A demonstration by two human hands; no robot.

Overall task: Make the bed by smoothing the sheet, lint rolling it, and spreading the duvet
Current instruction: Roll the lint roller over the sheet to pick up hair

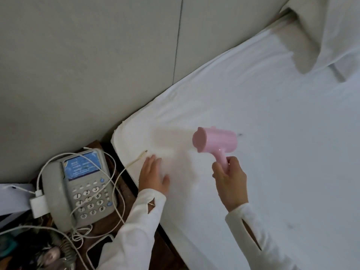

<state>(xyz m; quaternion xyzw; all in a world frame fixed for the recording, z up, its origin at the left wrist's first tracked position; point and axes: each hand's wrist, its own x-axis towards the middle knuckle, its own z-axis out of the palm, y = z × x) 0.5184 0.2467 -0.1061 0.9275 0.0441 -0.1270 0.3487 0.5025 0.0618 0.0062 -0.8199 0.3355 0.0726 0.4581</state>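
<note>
A white sheet (272,133) covers the mattress, which runs from the near left corner to the far right. My left hand (153,175) lies flat on the sheet near the bed's left edge, fingers straight. My right hand (228,177) grips the handle of a pink lint roller (215,142), whose capped head is held just above the sheet, right of the left hand. A small dark speck (240,134) lies on the sheet beside the roller head. A bunched white duvet or pillow (331,36) sits at the far right.
A grey padded headboard (97,65) rises behind the bed. Left of the bed, a dark bedside table (124,184) holds a grey telephone (78,188), a white charger (39,206) and tangled white cables. One cable end (139,156) lies on the sheet by my left hand.
</note>
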